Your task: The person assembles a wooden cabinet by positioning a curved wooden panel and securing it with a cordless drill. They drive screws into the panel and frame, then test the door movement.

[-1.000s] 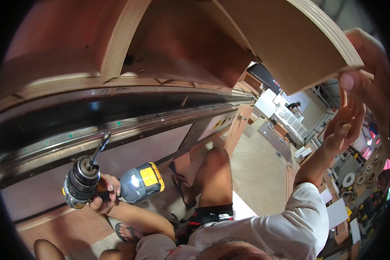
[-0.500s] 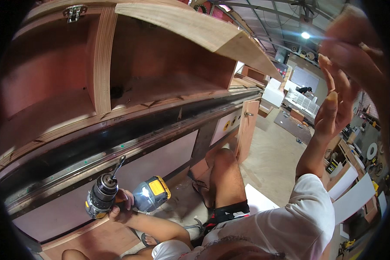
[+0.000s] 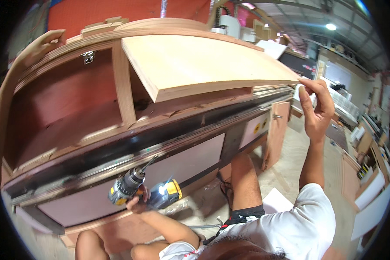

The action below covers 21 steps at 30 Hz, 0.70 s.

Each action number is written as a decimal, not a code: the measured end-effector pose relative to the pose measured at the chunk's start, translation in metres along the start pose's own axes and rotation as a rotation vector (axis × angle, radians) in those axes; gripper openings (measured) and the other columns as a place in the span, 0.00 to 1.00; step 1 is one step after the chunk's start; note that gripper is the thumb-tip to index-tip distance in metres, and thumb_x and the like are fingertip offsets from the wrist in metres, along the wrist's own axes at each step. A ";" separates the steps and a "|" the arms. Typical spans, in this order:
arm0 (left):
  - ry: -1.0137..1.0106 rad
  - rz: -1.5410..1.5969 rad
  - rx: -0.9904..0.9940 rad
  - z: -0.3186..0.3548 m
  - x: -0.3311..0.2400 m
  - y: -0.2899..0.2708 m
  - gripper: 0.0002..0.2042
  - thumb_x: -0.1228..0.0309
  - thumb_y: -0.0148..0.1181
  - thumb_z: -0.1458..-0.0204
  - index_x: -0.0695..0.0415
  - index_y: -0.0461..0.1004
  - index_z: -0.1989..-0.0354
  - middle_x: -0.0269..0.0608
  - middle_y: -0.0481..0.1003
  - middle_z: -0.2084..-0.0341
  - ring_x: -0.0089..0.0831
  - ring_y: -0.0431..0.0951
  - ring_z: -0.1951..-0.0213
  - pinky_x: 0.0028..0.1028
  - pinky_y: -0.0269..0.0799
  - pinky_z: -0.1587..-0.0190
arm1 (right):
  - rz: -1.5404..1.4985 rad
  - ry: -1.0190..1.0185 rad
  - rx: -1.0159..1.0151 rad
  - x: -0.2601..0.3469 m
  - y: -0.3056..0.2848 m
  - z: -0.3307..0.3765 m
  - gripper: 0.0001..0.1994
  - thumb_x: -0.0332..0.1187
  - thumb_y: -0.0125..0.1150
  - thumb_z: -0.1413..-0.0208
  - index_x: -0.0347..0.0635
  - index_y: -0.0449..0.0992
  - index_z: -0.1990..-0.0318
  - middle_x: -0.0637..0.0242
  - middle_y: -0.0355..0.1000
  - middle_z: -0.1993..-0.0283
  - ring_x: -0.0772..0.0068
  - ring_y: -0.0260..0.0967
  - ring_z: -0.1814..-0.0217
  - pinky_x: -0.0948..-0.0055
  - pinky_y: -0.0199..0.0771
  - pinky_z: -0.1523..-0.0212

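While right hand (image 3: 315, 108) pinches the far corner of the pale curved plywood flap (image 3: 203, 65), left hand (image 3: 138, 203) grips yellow-black cordless drill (image 3: 145, 190) low; flap should stay level before drilling.

Two small round yellow stickers (image 3: 260, 127) – side by side on the machine's pale panel (image 3: 253, 130).

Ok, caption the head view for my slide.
Right hand lifts a hinged plywood flap on a cabinet; left hand grips a cordless drill.
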<state>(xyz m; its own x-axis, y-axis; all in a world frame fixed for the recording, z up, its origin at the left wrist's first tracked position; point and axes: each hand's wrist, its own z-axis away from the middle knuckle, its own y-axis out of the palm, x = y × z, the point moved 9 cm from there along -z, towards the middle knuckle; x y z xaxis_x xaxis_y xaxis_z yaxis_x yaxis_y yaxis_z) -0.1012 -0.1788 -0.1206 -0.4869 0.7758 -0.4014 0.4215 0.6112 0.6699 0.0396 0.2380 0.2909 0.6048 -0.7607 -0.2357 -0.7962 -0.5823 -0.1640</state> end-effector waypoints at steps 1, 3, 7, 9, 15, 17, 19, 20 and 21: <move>0.000 -0.002 -0.003 -0.004 0.000 0.000 0.29 0.65 0.65 0.61 0.69 0.68 0.50 0.47 0.74 0.70 0.27 0.67 0.83 0.27 0.63 0.79 | -0.006 0.022 -0.008 -0.008 -0.002 0.004 0.10 0.24 0.65 0.46 0.35 0.80 0.56 0.64 0.72 0.65 0.74 0.67 0.64 0.75 0.67 0.62; -0.001 -0.009 -0.020 -0.011 -0.012 0.008 0.30 0.66 0.65 0.62 0.69 0.67 0.49 0.48 0.74 0.70 0.29 0.68 0.83 0.28 0.65 0.78 | 0.016 0.042 -0.017 -0.023 -0.002 0.010 0.10 0.24 0.67 0.46 0.37 0.81 0.56 0.64 0.73 0.65 0.73 0.68 0.64 0.75 0.68 0.62; -0.022 -0.149 -0.159 -0.005 -0.012 0.029 0.27 0.72 0.65 0.60 0.64 0.69 0.48 0.50 0.76 0.68 0.29 0.71 0.80 0.26 0.69 0.76 | 0.001 0.027 -0.026 -0.041 0.012 0.018 0.13 0.25 0.71 0.49 0.39 0.81 0.55 0.65 0.73 0.65 0.72 0.69 0.63 0.74 0.68 0.61; -0.027 -0.198 -0.155 -0.015 -0.012 0.047 0.26 0.74 0.65 0.61 0.63 0.70 0.48 0.51 0.77 0.68 0.29 0.73 0.79 0.25 0.69 0.77 | 0.005 0.040 -0.045 -0.056 0.014 0.022 0.14 0.25 0.71 0.50 0.40 0.82 0.54 0.65 0.73 0.65 0.71 0.69 0.63 0.73 0.68 0.59; -0.019 -0.323 -0.253 0.009 0.001 0.072 0.26 0.78 0.66 0.65 0.62 0.72 0.50 0.52 0.78 0.71 0.32 0.74 0.79 0.25 0.69 0.79 | -0.011 -0.005 -0.078 -0.073 0.016 0.036 0.17 0.24 0.72 0.51 0.42 0.82 0.51 0.67 0.72 0.66 0.70 0.68 0.61 0.71 0.67 0.56; -0.080 -0.351 -0.216 -0.012 0.014 0.077 0.26 0.78 0.66 0.65 0.62 0.73 0.51 0.52 0.79 0.70 0.31 0.74 0.79 0.27 0.70 0.78 | -0.034 0.024 -0.080 -0.088 0.020 0.037 0.18 0.24 0.71 0.51 0.42 0.81 0.49 0.67 0.72 0.66 0.69 0.67 0.61 0.71 0.67 0.57; -0.133 -0.389 -0.174 -0.010 0.027 0.075 0.27 0.76 0.66 0.64 0.63 0.72 0.49 0.51 0.78 0.69 0.32 0.75 0.79 0.27 0.71 0.79 | -0.083 0.058 -0.083 -0.095 0.022 0.044 0.23 0.25 0.71 0.50 0.44 0.79 0.44 0.69 0.68 0.68 0.75 0.64 0.65 0.77 0.64 0.64; -0.145 -0.408 -0.177 -0.008 0.034 0.072 0.24 0.76 0.67 0.64 0.63 0.74 0.53 0.51 0.78 0.71 0.31 0.74 0.80 0.27 0.71 0.78 | -0.129 0.142 -0.068 -0.099 0.022 0.049 0.24 0.25 0.71 0.50 0.44 0.78 0.43 0.69 0.67 0.69 0.77 0.63 0.66 0.78 0.63 0.66; -0.160 -0.428 -0.201 -0.005 0.039 0.079 0.22 0.75 0.67 0.64 0.63 0.75 0.55 0.49 0.78 0.72 0.30 0.74 0.80 0.27 0.71 0.78 | -0.172 0.229 -0.051 -0.105 0.025 0.052 0.25 0.25 0.71 0.49 0.44 0.77 0.41 0.70 0.66 0.69 0.79 0.62 0.67 0.79 0.61 0.67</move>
<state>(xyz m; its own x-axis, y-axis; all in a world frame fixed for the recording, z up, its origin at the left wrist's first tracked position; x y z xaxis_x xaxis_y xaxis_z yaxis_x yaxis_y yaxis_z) -0.0914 -0.1011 -0.0803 -0.4537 0.4863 -0.7468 0.0465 0.8498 0.5251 -0.0446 0.3177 0.2614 0.7228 -0.6909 0.0146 -0.6834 -0.7179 -0.1327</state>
